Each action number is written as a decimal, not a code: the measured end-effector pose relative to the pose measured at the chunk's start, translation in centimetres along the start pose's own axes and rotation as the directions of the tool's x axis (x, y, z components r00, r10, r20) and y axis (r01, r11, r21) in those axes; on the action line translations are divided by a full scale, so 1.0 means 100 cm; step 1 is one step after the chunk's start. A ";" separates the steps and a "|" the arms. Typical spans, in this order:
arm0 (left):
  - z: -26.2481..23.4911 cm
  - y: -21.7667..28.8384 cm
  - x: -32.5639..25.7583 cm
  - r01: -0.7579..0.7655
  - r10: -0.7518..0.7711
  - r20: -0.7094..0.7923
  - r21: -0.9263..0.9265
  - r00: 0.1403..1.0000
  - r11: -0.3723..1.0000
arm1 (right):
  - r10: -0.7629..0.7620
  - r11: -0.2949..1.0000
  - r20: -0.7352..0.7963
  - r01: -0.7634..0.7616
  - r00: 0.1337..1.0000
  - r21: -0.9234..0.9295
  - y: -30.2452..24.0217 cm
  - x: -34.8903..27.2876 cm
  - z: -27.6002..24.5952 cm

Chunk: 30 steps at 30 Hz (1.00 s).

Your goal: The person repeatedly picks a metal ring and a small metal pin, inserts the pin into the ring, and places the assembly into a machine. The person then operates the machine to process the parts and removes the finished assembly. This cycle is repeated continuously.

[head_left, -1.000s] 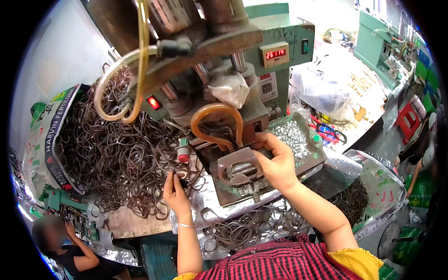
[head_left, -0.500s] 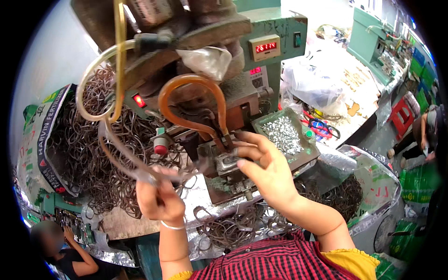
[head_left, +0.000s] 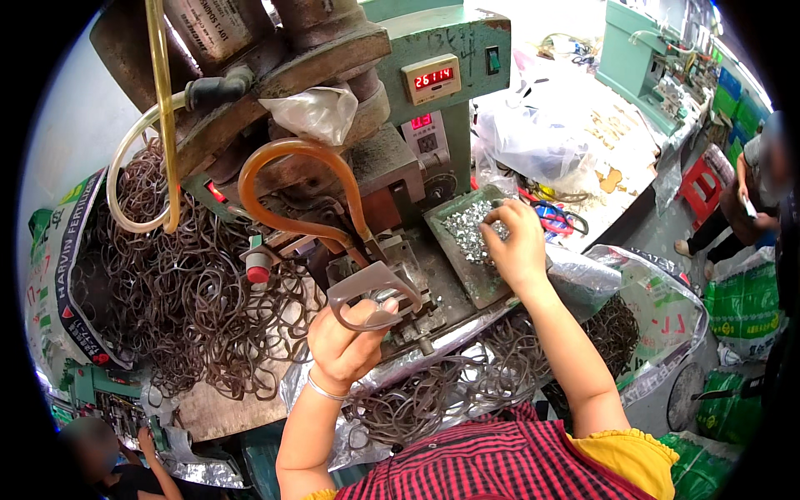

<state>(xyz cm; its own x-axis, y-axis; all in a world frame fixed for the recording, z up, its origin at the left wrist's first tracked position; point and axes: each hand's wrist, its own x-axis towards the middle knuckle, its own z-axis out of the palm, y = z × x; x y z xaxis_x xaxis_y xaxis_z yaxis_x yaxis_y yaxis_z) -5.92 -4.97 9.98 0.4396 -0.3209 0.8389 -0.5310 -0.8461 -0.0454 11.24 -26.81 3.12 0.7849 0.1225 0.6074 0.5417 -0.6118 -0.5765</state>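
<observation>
My left hand (head_left: 346, 343) grips a translucent grey-brown plastic loop (head_left: 335, 293) between thumb and fingers. The loop is held up in front of the press's small metal fixture (head_left: 406, 260), partly covering it. My right hand (head_left: 518, 242) is over a green metal tray (head_left: 485, 293) to the right of the fixture. Its thumb and fingers are curled together at a heap of small silvery metal pieces (head_left: 463, 227). Whatever may be between those fingertips is too small to make out. An orange bent hose (head_left: 247, 187) curves down to the fixture.
The press (head_left: 333, 50) towers ahead, with a red button (head_left: 257, 273) at its left. Tangled brown loops (head_left: 200, 292) pile up on the left, and more (head_left: 467, 392) lie nearest me. Beyond the tray lie red-handled pliers (head_left: 562, 221). Other people (head_left: 758, 167) are at right and lower left.
My right hand has moved from the fixture rightward to the tray of metal pieces. My left hand has brought the plastic loop right, nearer the fixture. The view has shifted slightly.
</observation>
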 end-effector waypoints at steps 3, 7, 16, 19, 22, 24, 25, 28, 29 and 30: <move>0.001 0.001 0.002 0.026 -0.026 -0.010 -0.063 1.000 0.998 | -0.002 0.999 0.022 0.002 1.000 -0.036 0.009 -0.004 0.000; 0.004 -0.001 0.003 0.013 -0.016 -0.040 -0.092 0.999 0.996 | -0.043 0.998 0.020 0.043 0.999 -0.044 0.002 0.001 0.016; -0.042 0.028 -0.047 0.297 -0.297 -0.028 0.157 0.955 0.942 | -0.160 0.859 0.280 0.273 0.947 -0.433 -0.007 0.005 0.063; -0.094 0.021 -0.088 0.644 -0.536 -0.399 0.214 0.744 0.734 | -0.086 0.996 0.009 0.086 0.996 -0.010 -0.003 -0.019 0.012; -0.132 0.001 -0.088 0.842 -0.646 -0.649 -0.015 0.402 0.539 | 0.480 0.528 0.170 -0.439 0.860 0.727 0.023 -0.029 -0.005; -0.141 -0.017 -0.086 0.812 -0.690 -0.504 0.037 0.518 0.583 | 0.507 0.467 0.112 -0.382 0.855 0.798 0.029 -0.030 0.013; -0.136 -0.027 -0.078 0.736 -0.656 -0.351 0.182 0.668 0.652 | 0.491 0.479 0.128 -0.390 0.862 0.787 0.028 -0.027 0.022; -0.108 -0.058 -0.072 0.483 -0.538 0.057 0.367 0.841 0.795 | 0.422 0.445 0.219 -0.412 0.880 0.795 0.006 -0.014 0.040; -0.096 -0.069 -0.073 0.406 -0.507 0.196 0.395 0.839 0.824 | 0.383 0.465 0.234 -0.406 0.894 0.787 -0.005 -0.012 0.039; -0.085 -0.079 -0.076 0.324 -0.470 0.332 0.411 0.818 0.852 | 0.345 0.486 0.248 -0.398 0.905 0.778 -0.015 -0.010 0.035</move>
<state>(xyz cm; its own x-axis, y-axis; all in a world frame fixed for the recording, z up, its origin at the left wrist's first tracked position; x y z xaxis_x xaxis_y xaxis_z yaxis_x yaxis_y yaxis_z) -11.21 7.74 8.57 0.8496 -0.0056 0.5273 -0.0128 -0.9999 0.0099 10.68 -23.25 1.47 0.9720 0.0933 0.2159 0.1851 0.2625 -0.9470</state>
